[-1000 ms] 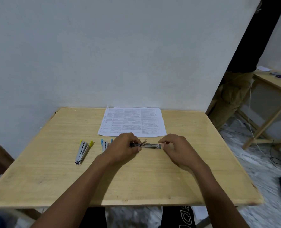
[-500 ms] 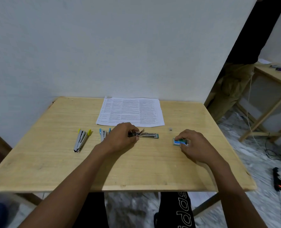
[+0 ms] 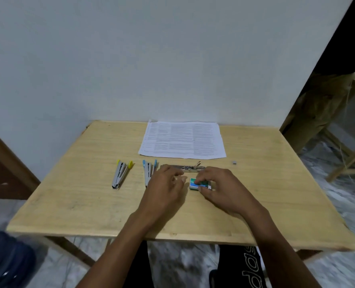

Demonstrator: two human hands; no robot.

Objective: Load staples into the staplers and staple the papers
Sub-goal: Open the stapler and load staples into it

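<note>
One staple box (image 3: 193,184) has been pulled in beside the open stapler (image 3: 190,168), pinched by the right hand (image 3: 224,190), left hand (image 3: 164,186) now loose-fingered: loading seems next.

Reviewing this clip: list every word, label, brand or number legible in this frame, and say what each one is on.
"das": white letters on the black trousers, rotated and only partly in view.
papers: columns of print, too small to read.
staple box, pinched by the right hand: green and blue label, too blurred to read.
</note>
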